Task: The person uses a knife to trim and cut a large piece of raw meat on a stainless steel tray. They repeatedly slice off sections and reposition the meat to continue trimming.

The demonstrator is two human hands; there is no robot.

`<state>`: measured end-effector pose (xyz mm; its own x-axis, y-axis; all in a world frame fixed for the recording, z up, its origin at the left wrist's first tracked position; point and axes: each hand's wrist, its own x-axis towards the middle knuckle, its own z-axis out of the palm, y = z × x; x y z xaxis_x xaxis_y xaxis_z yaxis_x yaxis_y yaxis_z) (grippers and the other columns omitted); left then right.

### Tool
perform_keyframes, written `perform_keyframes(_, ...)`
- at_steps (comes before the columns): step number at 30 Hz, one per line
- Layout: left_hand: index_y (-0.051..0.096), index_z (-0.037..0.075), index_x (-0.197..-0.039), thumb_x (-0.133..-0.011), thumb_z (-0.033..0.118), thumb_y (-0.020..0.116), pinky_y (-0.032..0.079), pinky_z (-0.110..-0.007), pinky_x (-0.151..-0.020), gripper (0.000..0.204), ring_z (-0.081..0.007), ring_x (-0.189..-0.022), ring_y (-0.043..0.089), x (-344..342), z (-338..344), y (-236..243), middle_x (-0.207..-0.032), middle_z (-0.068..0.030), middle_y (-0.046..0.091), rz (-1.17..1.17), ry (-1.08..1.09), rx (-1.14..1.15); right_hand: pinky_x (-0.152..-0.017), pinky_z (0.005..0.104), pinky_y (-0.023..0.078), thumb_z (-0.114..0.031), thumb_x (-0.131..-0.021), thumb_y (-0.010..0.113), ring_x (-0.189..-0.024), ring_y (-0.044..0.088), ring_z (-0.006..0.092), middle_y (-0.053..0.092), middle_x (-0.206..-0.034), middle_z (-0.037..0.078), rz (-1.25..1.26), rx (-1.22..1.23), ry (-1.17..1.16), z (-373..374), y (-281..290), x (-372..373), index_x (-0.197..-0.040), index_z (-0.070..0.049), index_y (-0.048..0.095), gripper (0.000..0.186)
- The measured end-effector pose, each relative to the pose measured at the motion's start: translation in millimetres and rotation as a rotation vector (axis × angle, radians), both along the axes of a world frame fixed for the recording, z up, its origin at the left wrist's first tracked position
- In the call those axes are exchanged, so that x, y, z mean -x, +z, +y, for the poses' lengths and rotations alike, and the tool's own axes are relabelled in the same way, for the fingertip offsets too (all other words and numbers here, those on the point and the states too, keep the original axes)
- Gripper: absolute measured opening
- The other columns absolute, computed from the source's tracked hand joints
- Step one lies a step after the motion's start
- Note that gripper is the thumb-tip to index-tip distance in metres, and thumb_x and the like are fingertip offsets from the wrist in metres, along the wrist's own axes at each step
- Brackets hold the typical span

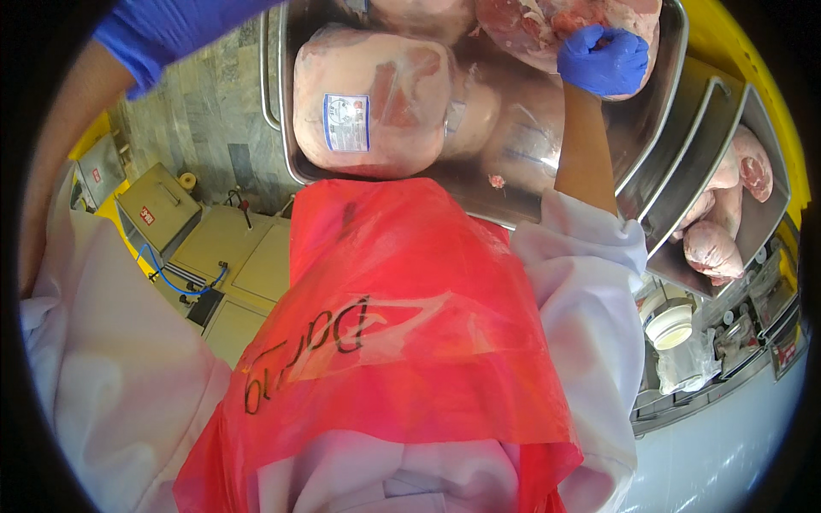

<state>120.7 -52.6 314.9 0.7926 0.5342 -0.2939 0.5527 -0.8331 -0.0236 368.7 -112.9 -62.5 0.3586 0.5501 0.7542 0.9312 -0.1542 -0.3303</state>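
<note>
My right hand (604, 61), in a blue glove, has its fingers curled against a large raw cut of meat (534, 34) at the top of the picture. That cut rests in a metal tray (288, 141). My left hand (175, 34), gloved in blue too, reaches across the upper left, and its fingers are hidden past the picture's rim. Near the tray's left side lies a big wrapped piece of meat (402, 103) with a white and blue label (346, 122). Other wrapped pieces (526, 128) lie beside it, with a small meat scrap (497, 181) among them.
A second metal tray (757, 227) with several raw meat pieces (714, 248) stands at the right. Below it are a white bucket (669, 327) and a plastic bag (687, 363). Beige machine covers (218, 256) and a blue hose (175, 286) show at the left. A red apron (410, 316) covers my front.
</note>
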Motion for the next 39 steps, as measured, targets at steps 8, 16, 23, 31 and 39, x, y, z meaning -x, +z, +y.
perform_keyframes(8, 0.048, 0.009, -0.147, -0.101, 0.017, 0.053, 0.057, -0.038, -0.061, 0.047, -0.0312, -0.069, 0.070, 0, 15, -73, -0.083, -0.0147, 0.068, 0.104, -0.187, -0.021, -0.055, 0.0480, 0.040, -0.028, -0.080, 0.066, -0.063, 0.054, 0.0342, 0.052, -0.070, 0.010, -0.053, -0.009, -0.067, -13, 1, -25, -0.073, -0.010, 0.053, 0.023)
perform_keyframes(16, 0.055, 0.014, -0.145, -0.101, 0.030, 0.060, 0.054, -0.042, -0.091, 0.047, -0.0404, -0.103, 0.066, 9, -87, -174, -0.119, -0.0224, 0.068, -0.809, 0.734, 0.786, -0.053, 0.0474, 0.039, -0.029, -0.078, 0.067, -0.061, 0.053, 0.0330, 0.052, -0.068, 0.008, -0.021, -0.028, -0.055, -8, -7, -20, -0.071, -0.011, 0.053, 0.024)
perform_keyframes(23, 0.039, 0.014, -0.159, -0.099, 0.004, 0.059, 0.041, -0.035, -0.113, 0.064, -0.0260, -0.137, 0.054, -22, -175, -209, -0.150, -0.0140, 0.055, -0.910, 1.089, 0.792, -0.053, 0.0476, 0.038, -0.029, -0.079, 0.067, -0.061, 0.053, 0.0329, 0.052, -0.070, 0.009, -0.007, -0.034, 0.017, 2, 2, 3, -0.071, -0.010, 0.052, 0.026)
perform_keyframes(31, 0.032, 0.015, -0.162, -0.100, 0.004, 0.057, 0.044, -0.040, -0.111, 0.067, -0.0314, -0.131, 0.058, -56, -215, -254, -0.151, -0.0192, 0.052, -0.915, 1.181, 0.833, -0.056, 0.0507, 0.040, -0.033, -0.083, 0.062, -0.067, 0.056, 0.0371, 0.053, -0.074, 0.010, -0.008, 0.053, 0.001, -4, 0, -7, -0.075, -0.009, 0.053, 0.026)
perform_keyframes(39, 0.026, 0.019, -0.163, -0.100, 0.010, 0.058, 0.048, -0.050, -0.098, 0.072, -0.0453, -0.110, 0.060, -69, -232, -293, -0.125, -0.0262, 0.059, -0.909, 1.148, 0.749, -0.064, 0.0522, 0.044, -0.035, -0.096, 0.054, -0.072, 0.056, 0.0408, 0.053, -0.077, 0.016, -0.095, 0.073, 0.075, -8, 29, 9, -0.080, -0.007, 0.052, 0.033)
